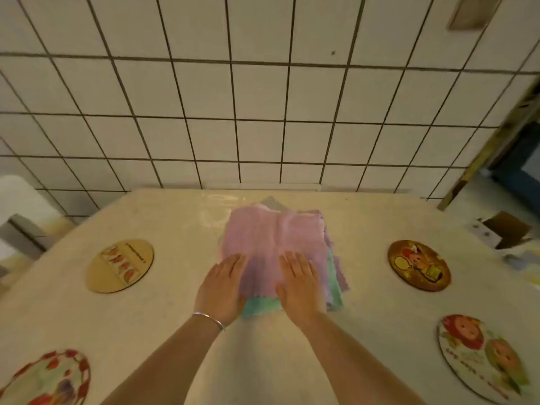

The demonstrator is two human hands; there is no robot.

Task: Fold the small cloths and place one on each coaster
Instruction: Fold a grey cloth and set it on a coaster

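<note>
A stack of small cloths lies in the middle of the table, with a pink cloth (271, 238) on top and a green cloth (260, 306) peeking out at the near edge. My left hand (223, 287) rests flat on the stack's near left corner, fingers together and pointing away. My right hand (301, 283) lies flat on the near right part of the pink cloth. Neither hand grips anything. Several round coasters sit around the stack: a tan coaster (120, 266) at the left, a brown coaster (418, 265) at the right, a red-patterned coaster (49, 378) at near left, a cartoon coaster (482, 359) at near right.
The pale table (163, 323) backs onto a white tiled wall (263, 112). A grey box (20, 233) stands off the table's left edge. A cardboard box (504, 229) and clutter lie beyond the right edge.
</note>
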